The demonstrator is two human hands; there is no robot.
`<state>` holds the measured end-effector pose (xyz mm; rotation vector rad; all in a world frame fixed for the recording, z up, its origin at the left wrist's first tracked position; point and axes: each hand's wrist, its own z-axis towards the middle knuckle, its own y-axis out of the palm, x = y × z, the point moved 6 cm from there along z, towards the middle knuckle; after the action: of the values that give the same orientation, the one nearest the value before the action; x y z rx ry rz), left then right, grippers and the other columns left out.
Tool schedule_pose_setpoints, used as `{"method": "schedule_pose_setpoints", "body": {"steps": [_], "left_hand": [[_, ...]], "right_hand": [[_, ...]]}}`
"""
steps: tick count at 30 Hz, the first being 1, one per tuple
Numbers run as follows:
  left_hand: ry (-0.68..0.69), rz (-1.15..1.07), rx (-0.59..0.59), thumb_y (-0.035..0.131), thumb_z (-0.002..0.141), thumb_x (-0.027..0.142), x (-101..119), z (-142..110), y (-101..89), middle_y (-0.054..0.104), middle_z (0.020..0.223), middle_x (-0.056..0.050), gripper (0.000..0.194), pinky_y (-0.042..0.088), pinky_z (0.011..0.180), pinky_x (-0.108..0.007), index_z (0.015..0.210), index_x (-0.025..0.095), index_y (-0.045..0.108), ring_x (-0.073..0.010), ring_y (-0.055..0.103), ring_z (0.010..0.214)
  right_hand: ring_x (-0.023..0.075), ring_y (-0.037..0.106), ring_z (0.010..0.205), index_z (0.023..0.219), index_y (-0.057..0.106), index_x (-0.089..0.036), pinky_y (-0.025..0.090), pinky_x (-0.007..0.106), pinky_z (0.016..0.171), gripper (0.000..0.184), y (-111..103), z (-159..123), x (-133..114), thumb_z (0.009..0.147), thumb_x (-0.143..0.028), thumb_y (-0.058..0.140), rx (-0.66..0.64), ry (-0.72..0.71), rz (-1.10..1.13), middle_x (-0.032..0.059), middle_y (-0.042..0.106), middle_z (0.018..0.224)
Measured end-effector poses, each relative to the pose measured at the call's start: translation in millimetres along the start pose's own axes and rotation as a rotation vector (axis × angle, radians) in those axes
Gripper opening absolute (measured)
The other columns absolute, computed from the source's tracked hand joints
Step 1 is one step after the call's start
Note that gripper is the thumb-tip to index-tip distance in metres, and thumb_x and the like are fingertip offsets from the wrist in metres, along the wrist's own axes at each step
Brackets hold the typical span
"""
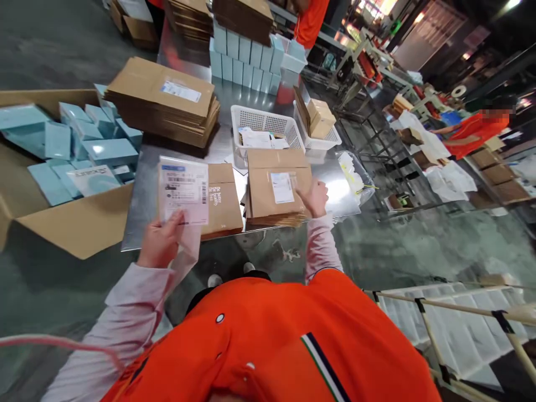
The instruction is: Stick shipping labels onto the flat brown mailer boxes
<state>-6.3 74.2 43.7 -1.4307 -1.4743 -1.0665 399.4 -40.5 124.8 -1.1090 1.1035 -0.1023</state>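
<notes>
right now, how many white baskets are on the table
3: the middle basket, the basket to its right, and the back basket beside the stacked blue boxes. Others may be hidden.

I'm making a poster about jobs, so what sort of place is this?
Probably a packing workshop: there's stacked cardboard, a carton of blue boxes, and a printed label in the person's left hand.

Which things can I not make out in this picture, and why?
In the head view:
Fine print on the label in the left hand: too small.
Near side of the white basket: behind the flattened cartons.
Large box: left end cut off by picture edge.
</notes>
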Motion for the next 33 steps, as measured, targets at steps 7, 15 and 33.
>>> {"method": "schedule_pose_setpoints", "body": {"steps": [7, 15, 33], "left_hand": [[-0.243, 0.076, -0.364, 0.089, 0.049, 0.052, -29, -36, 29.6, 0.075, 0.086, -0.012, 0.056, 0.055, 0.064, -0.027, 0.084, 0.009, 0.075, -0.0241, 0.068, 0.079], [-0.143, 0.070, -0.161, 0.086, 0.045, 0.052, -24, -22, -10.9, 0.063, 0.061, -0.005, 0.049, 0.043, 0.052, -0.024, 0.062, 0.011, 0.066, -0.0133, 0.053, 0.056], [-0.385, 0.336, 0.125, 0.042, 0.089, 0.061, -165, -22, -29.1, 0.067, 0.068, -0.020, 0.058, 0.048, 0.054, -0.034, 0.064, 0.014, 0.065, -0.0317, 0.068, 0.069]], "right_hand": [[0.0222, 0.069, 0.103, 0.115, 0.063, -0.016, 0.058, 0.039, 0.093, 0.049, 185, -138, -86, 0.084, -0.053, 0.065, -0.709, -0.190, 0.772, 0.0113, 0.071, 0.112], [0.0191, 0.070, 0.088, 0.108, 0.070, -0.016, 0.057, 0.033, 0.084, 0.051, 219, -142, -95, 0.070, -0.048, 0.080, -0.824, -0.236, 0.647, 0.0069, 0.074, 0.099], [0.0274, 0.047, 0.133, 0.132, 0.066, -0.023, 0.039, 0.045, 0.111, 0.046, 319, -50, -123, 0.094, -0.047, 0.058, -0.327, -0.410, -0.296, 0.0129, 0.044, 0.153]]}}
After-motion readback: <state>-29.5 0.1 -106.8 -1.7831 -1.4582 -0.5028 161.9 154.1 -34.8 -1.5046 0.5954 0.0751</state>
